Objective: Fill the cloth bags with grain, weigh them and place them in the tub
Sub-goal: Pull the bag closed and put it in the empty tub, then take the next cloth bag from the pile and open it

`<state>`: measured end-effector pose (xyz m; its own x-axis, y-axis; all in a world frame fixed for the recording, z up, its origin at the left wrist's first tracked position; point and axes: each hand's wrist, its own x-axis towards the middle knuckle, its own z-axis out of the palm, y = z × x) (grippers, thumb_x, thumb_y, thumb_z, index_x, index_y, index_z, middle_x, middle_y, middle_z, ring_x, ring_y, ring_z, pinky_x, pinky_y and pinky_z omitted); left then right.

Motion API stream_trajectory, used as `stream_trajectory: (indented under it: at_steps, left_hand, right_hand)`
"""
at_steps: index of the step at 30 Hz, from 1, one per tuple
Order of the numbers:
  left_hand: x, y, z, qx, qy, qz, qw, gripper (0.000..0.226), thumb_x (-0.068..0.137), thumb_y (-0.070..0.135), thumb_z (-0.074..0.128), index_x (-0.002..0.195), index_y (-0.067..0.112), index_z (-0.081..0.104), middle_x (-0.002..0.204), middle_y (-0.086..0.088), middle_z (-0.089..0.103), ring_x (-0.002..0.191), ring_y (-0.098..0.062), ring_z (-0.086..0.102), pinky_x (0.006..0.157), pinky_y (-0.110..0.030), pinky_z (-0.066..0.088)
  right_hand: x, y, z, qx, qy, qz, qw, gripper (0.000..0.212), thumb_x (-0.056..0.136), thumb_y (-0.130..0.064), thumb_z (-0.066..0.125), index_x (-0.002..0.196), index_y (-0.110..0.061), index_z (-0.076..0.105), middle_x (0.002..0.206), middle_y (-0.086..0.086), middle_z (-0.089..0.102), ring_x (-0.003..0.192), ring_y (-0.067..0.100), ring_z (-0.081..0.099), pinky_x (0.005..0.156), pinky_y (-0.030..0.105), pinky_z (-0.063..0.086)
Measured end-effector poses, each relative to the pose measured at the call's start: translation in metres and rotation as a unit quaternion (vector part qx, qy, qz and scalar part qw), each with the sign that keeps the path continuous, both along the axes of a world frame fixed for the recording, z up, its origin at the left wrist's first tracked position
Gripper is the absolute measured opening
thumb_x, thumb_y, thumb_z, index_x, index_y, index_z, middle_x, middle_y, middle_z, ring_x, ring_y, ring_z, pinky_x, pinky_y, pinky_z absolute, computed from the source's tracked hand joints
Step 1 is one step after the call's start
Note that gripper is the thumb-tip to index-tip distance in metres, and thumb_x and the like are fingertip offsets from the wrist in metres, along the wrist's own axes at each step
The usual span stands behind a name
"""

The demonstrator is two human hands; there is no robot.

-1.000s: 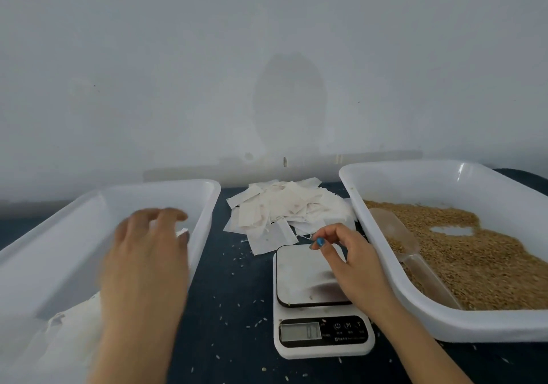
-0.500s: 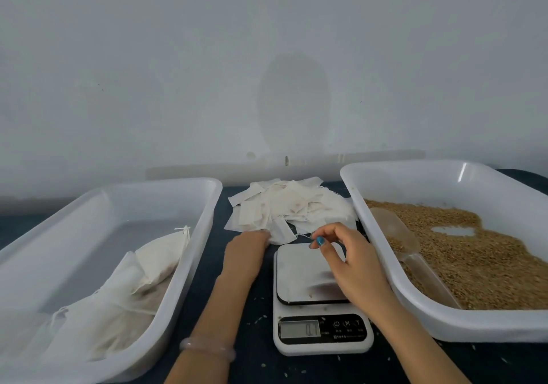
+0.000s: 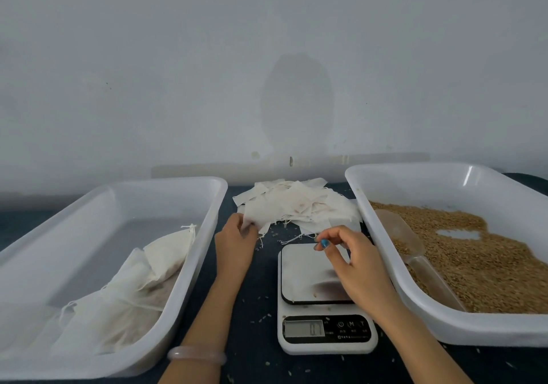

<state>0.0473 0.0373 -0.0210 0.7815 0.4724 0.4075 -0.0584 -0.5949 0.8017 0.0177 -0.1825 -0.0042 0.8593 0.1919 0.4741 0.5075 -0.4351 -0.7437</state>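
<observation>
Pinching the near edge of an empty bag [image 3: 261, 216] with the left hand [image 3: 235, 245], fingers curling round the cloth at the front of the pile [image 3: 299, 202] lying on the table [image 3: 252, 309] between the two tubs. Holding the right hand [image 3: 353, 262] over the far edge of the scale [image 3: 326, 336], thumb and forefinger meeting tip to tip, other fingers curling loosely; impossible to tell whether a thread is caught between them. Showing filled bags [image 3: 166, 250] lying in the left tub [image 3: 166, 182], toward its near right side. Showing grain [image 3: 474, 265] covering much of the right tub [image 3: 415, 170], a clear scoop [image 3: 409, 244] lying on it beside the left wall. Wearing a pale bangle [image 3: 197, 354] on the left wrist.
</observation>
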Motion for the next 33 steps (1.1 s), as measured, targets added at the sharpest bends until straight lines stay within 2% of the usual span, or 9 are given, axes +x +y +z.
stream_trajectory:
  at_steps: [4, 7, 10, 13, 18, 21, 26, 30, 33]
  left_hand:
    - [-0.021, -0.015, 0.024, 0.072, -0.133, -0.077, 0.986, 0.024, 0.09, 0.001, 0.061, 0.088, 0.024, 0.059, 0.074, 0.01, 0.066, 0.061, -0.001, 0.056, 0.055, -0.013, 0.044]
    - [-0.037, -0.033, 0.036, 0.204, -0.239, -0.136, 0.94, 0.032, 0.083, -0.006, 0.065, 0.104, 0.018, 0.067, 0.115, 0.01, 0.072, 0.104, -0.005, 0.067, 0.076, -0.022, 0.057]
    - [-0.042, -0.042, 0.035, 0.323, -0.296, -0.158, 0.885, 0.022, 0.08, -0.009, 0.072, 0.097, 0.004, 0.073, 0.12, -0.002, 0.071, 0.119, -0.015, 0.063, 0.087, -0.031, 0.059]
    - [-0.043, -0.038, 0.032, 0.364, -0.287, -0.154, 0.873, 0.019, 0.079, -0.007, 0.074, 0.095, 0.002, 0.074, 0.119, -0.007, 0.071, 0.119, -0.021, 0.063, 0.083, -0.04, 0.061]
    - [-0.036, -0.029, 0.025, 0.344, -0.286, -0.147, 0.882, 0.032, 0.073, -0.013, 0.069, 0.099, 0.005, 0.074, 0.122, -0.004, 0.07, 0.122, -0.018, 0.062, 0.087, -0.038, 0.06]
    - [-0.034, -0.03, 0.023, 0.34, -0.254, -0.158, 0.892, 0.046, 0.067, -0.017, 0.063, 0.105, 0.007, 0.074, 0.125, -0.003, 0.069, 0.124, -0.018, 0.06, 0.09, -0.039, 0.058]
    - [-0.037, -0.033, 0.026, 0.38, -0.206, -0.23, 0.872, 0.048, 0.08, 0.031, 0.071, 0.123, 0.011, 0.065, 0.137, -0.002, 0.059, 0.132, -0.018, 0.051, 0.11, -0.041, 0.041]
    - [-0.041, -0.04, 0.03, 0.381, -0.216, -0.244, 0.865, 0.053, 0.09, 0.053, 0.057, 0.122, 0.011, 0.065, 0.127, 0.0, 0.063, 0.12, -0.016, 0.057, 0.102, -0.03, 0.044]
    - [-0.043, -0.045, 0.03, 0.361, -0.219, -0.241, 0.874, 0.044, 0.092, 0.047, 0.058, 0.114, 0.011, 0.067, 0.111, 0.002, 0.067, 0.103, -0.014, 0.061, 0.086, -0.029, 0.049]
  right_hand:
    - [0.001, -0.001, 0.002, 0.032, 0.034, 0.016, 0.999, 0.015, 0.099, -0.024, 0.056, 0.098, -0.035, 0.066, 0.09, -0.023, 0.071, 0.096, 0.0, 0.064, 0.083, 0.029, 0.049]
    - [-0.002, 0.001, 0.009, 0.104, 0.109, 0.059, 0.987, 0.034, 0.093, -0.05, 0.043, 0.098, -0.03, 0.071, 0.093, -0.019, 0.075, 0.094, -0.004, 0.065, 0.081, 0.021, 0.046]
    - [-0.001, 0.004, 0.012, 0.193, 0.2, 0.073, 0.958, 0.052, 0.088, -0.06, 0.031, 0.106, -0.03, 0.07, 0.098, -0.011, 0.076, 0.092, 0.003, 0.069, 0.076, 0.022, 0.047]
    - [-0.001, 0.003, 0.016, 0.259, 0.252, 0.068, 0.93, 0.046, 0.097, -0.052, 0.04, 0.109, -0.022, 0.072, 0.099, -0.003, 0.076, 0.089, 0.009, 0.07, 0.074, 0.027, 0.049]
    - [-0.002, 0.004, 0.012, 0.215, 0.21, 0.058, 0.952, 0.012, 0.094, -0.022, 0.063, 0.089, -0.021, 0.074, 0.076, -0.006, 0.074, 0.072, 0.001, 0.068, 0.069, 0.018, 0.048]
    - [-0.001, 0.004, 0.009, 0.228, 0.189, 0.057, 0.953, 0.017, 0.091, -0.021, 0.067, 0.082, -0.007, 0.073, 0.065, -0.006, 0.069, 0.064, 0.0, 0.066, 0.06, 0.008, 0.046]
    - [-0.002, 0.009, 0.006, 0.229, 0.161, 0.033, 0.959, 0.027, 0.089, -0.026, 0.069, 0.072, -0.005, 0.065, 0.058, -0.004, 0.066, 0.059, 0.0, 0.065, 0.054, 0.013, 0.044]
    - [0.0, 0.008, 0.005, 0.252, 0.14, -0.002, 0.958, 0.046, 0.083, -0.038, 0.071, 0.07, 0.002, 0.053, 0.059, 0.01, 0.061, 0.059, 0.008, 0.067, 0.051, 0.015, 0.044]
    - [-0.001, 0.01, 0.001, 0.219, 0.108, -0.004, 0.97, 0.049, 0.078, -0.045, 0.07, 0.067, -0.001, 0.051, 0.053, 0.003, 0.059, 0.05, 0.007, 0.056, 0.049, 0.016, 0.043]
